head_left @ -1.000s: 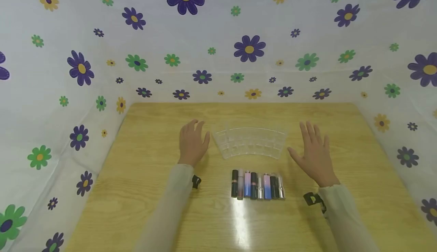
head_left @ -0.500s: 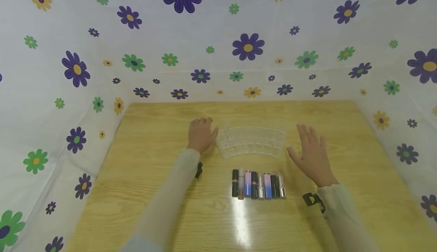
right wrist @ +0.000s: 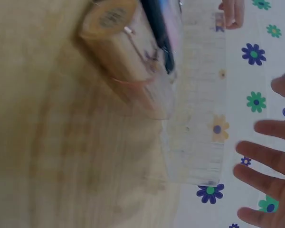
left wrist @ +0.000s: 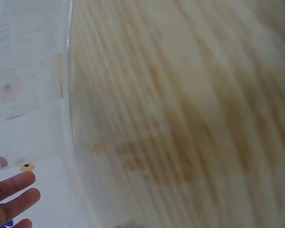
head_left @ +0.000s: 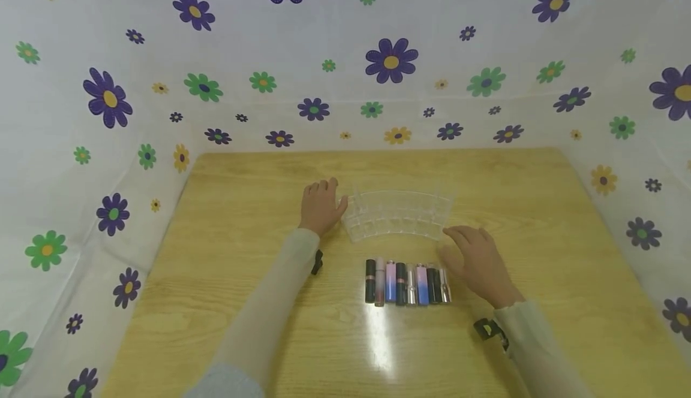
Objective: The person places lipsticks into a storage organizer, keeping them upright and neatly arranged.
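A curved clear plastic lipstick organizer [head_left: 396, 234] with rows of small compartments stands mid-table. My left hand [head_left: 322, 207] is at its left end, thumb close to the side edge. In the left wrist view, the left fingers [left wrist: 14, 207] are extended near a corner of the organizer [left wrist: 69, 118]. My right hand [head_left: 479, 266] reaches toward the organizer's front right corner, fingertips close to it. The right wrist view shows the right fingers [right wrist: 263, 159] spread apart, holding nothing. In front of the organizer lie several lipsticks [head_left: 401, 284] side by side.
The lipstick row mixes black, pink-to-blue and silvery clear tubes; a shiny lipstick tube [right wrist: 133, 61] looms close in the right wrist view. Everything sits on a wood-grain table [head_left: 243, 188]. Flower-patterned white cloth [head_left: 345, 98] borders it at the back and sides.
My left hand has moved right to the organizer's left end. My right hand has swung left and slightly down toward its right corner, fingers bending. The head view has tilted slightly downward.
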The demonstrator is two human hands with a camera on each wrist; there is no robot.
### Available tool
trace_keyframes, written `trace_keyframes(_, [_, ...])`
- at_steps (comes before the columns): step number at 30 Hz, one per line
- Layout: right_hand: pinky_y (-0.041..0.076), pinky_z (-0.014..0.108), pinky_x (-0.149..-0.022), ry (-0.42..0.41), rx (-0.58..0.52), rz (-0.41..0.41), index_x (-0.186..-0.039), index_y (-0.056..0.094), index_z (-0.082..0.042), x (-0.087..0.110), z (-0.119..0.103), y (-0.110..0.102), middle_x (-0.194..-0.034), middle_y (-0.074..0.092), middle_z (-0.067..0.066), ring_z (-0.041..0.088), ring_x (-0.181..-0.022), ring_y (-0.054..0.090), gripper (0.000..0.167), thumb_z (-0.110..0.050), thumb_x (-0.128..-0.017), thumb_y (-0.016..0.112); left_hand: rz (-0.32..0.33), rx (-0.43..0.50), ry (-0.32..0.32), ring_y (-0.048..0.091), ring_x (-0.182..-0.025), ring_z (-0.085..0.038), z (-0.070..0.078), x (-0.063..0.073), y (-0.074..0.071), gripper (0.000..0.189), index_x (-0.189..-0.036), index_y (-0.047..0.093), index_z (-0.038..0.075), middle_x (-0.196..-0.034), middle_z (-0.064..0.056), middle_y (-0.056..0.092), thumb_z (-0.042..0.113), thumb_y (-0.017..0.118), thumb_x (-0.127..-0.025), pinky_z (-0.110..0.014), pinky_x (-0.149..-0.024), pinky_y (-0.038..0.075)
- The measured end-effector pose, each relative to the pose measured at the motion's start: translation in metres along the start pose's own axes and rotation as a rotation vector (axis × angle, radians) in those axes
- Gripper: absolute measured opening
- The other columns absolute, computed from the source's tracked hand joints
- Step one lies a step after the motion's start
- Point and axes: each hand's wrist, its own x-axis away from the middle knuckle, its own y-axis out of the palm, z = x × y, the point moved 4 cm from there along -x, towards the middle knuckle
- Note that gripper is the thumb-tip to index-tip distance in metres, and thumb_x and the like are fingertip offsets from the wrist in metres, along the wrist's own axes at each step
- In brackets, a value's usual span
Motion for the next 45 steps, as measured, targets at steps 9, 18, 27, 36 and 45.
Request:
trace_keyframes(9, [0.038, 0.057, -0.098, -0.054, 0.028, -0.212, -0.117, 0.061, -0.004, 0.016, -0.01, 0.01, -0.115, 0.065, 0.013, 0.032, -0.107, 0.059, 0.049, -0.03, -0.078, 0.072, 0.054, -0.022, 0.017, 0.061, -0.087, -0.03, -0.004, -0.005, -0.004, 0.039, -0.115, 0.053, 0.007, -0.096, -0.013, 0.065, 0.037, 0.048, -0.091, -0.044, -0.085, 0.048])
trace_keyframes(18, [0.043, 0.052, -0.094, -0.049, 0.059, -0.267, -0.115, 0.064, -0.007, 0.022, -0.011, 0.02, -0.112, 0.064, 0.011, 0.029, -0.106, 0.06, 0.047, -0.03, -0.076, 0.074, 0.053, -0.04, 0.013, 0.062, -0.086, -0.029, -0.007, -0.007, -0.005, 0.038, -0.114, 0.052, 0.009, -0.094, -0.012, 0.064, 0.038, 0.048, -0.091, -0.044, -0.085, 0.048])
trace_keyframes(27, [0.05, 0.05, -0.079, -0.068, 0.063, -0.206, -0.107, 0.067, -0.009, 0.025, -0.012, 0.019, -0.106, 0.064, 0.012, 0.026, -0.089, 0.063, 0.028, -0.015, -0.079, 0.069, 0.003, -0.011, -0.01, 0.061, -0.091, -0.03, -0.004, -0.006, -0.002, 0.04, -0.117, 0.051, 0.008, -0.098, -0.013, 0.064, 0.038, 0.045, -0.092, -0.046, -0.09, 0.046])
trace_keyframes(36, [0.052, 0.039, -0.064, 0.014, 0.051, -0.256, -0.119, 0.058, 0.001, 0.026, -0.009, 0.019, -0.101, 0.064, 0.014, 0.021, -0.071, 0.061, 0.041, -0.013, -0.082, 0.067, -0.02, 0.01, -0.076, 0.056, -0.102, -0.033, -0.006, -0.012, -0.003, 0.027, -0.106, 0.057, 0.007, -0.103, -0.013, 0.062, 0.029, 0.046, -0.094, -0.048, -0.099, 0.038])
trace_keyframes(45, [0.045, 0.031, -0.051, 0.191, 0.077, -0.345, -0.102, 0.057, -0.003, 0.028, -0.001, 0.028, -0.072, 0.058, 0.006, 0.015, -0.058, 0.052, 0.025, -0.021, -0.086, 0.063, -0.008, -0.035, -0.031, 0.055, -0.104, -0.033, -0.013, -0.017, 0.004, 0.036, -0.117, 0.061, 0.008, -0.106, -0.015, 0.061, 0.028, 0.039, -0.095, -0.048, -0.097, 0.04])
